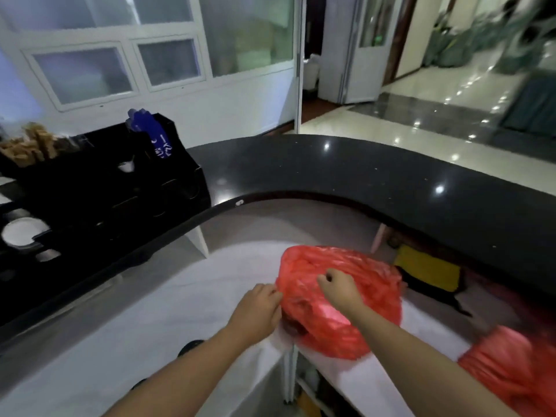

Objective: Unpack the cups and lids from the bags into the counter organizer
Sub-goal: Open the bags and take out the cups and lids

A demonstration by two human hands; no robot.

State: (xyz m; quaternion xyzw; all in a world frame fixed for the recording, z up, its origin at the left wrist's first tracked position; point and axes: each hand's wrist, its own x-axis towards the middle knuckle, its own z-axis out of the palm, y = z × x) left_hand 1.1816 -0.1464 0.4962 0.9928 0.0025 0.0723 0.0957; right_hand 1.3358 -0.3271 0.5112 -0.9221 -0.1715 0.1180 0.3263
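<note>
On lower white tabletop [186, 284]: red bag [340, 299] w/ both hands on it. Left hand [260, 311] pinches edge, right hand [340, 288] grips top film. Pull mouth apart slowly; black organizer [99, 188] far left.

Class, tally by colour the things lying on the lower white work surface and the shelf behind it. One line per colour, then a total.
Red: 2, the red plastic bag gripped by the left hand and right hand, and a second red bag at the right edge.
Yellow: 1, a yellow item on the shelf.
Total: 3
</note>
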